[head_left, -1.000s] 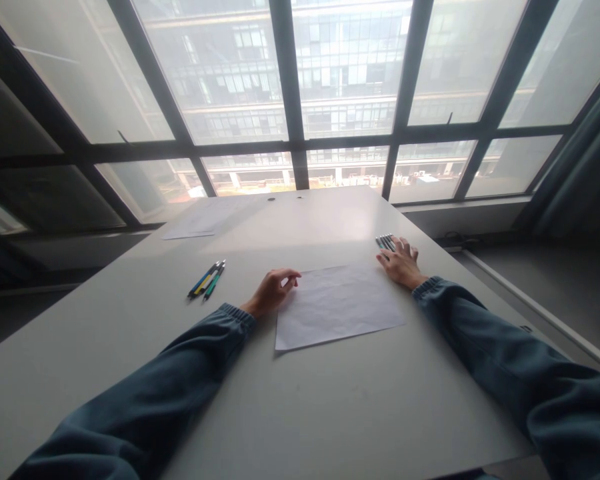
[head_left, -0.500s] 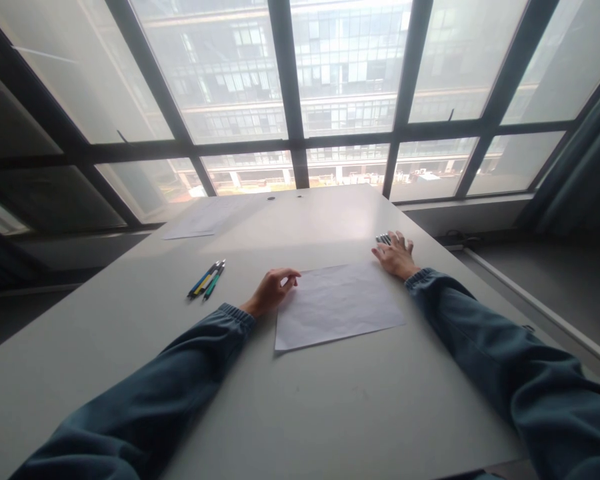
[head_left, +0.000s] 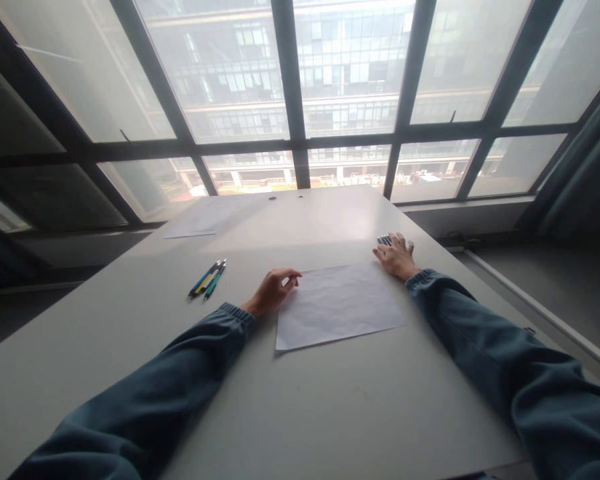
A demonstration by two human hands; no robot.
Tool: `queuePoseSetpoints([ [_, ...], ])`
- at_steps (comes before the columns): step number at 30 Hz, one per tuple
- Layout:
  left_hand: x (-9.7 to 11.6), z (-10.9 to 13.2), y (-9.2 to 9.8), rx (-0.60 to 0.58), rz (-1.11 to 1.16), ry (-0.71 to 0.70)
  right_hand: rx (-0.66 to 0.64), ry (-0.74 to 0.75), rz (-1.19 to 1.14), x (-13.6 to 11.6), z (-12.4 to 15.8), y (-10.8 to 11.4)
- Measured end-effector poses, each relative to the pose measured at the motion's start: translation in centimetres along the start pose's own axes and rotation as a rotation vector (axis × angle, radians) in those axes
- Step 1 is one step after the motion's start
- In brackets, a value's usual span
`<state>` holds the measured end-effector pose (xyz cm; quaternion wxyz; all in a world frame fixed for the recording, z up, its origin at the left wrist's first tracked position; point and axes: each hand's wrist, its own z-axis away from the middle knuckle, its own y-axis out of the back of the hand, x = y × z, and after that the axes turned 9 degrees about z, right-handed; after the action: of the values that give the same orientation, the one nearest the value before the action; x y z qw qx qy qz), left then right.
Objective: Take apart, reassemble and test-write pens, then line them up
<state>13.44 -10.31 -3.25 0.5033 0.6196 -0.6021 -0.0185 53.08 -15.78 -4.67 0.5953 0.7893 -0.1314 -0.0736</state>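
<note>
A white sheet of paper (head_left: 336, 304) lies flat on the grey table (head_left: 300, 413) in front of me. My left hand (head_left: 275, 288) rests at the sheet's upper left corner, fingers curled, fingertips touching the paper's edge. My right hand (head_left: 397, 257) lies past the sheet's upper right corner, fingers spread flat over a small bundle of grey pens (head_left: 384, 240), of which only the near ends show. Both arms wear dark blue sleeves.
Two or three pens with yellow, blue and green barrels (head_left: 208, 278) lie to the left. More papers (head_left: 200, 223) sit at the table's far left corner. Large windows stand behind the table; its right edge drops to a floor.
My right hand slid forward onto the grey pens and now covers most of them. The left hand and the sheet stayed where they were.
</note>
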Motion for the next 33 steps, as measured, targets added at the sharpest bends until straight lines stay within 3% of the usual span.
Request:
queuePoseSetpoints([
  [19,0.08,0.0,-0.05,-0.01,-0.007,-0.01,-0.042,-0.017,0.059,-0.3,-0.05,0.22],
  [33,0.14,-0.01,0.02,-0.003,0.004,-0.009,0.024,-0.009,0.053,-0.21,0.16,-0.09],
])
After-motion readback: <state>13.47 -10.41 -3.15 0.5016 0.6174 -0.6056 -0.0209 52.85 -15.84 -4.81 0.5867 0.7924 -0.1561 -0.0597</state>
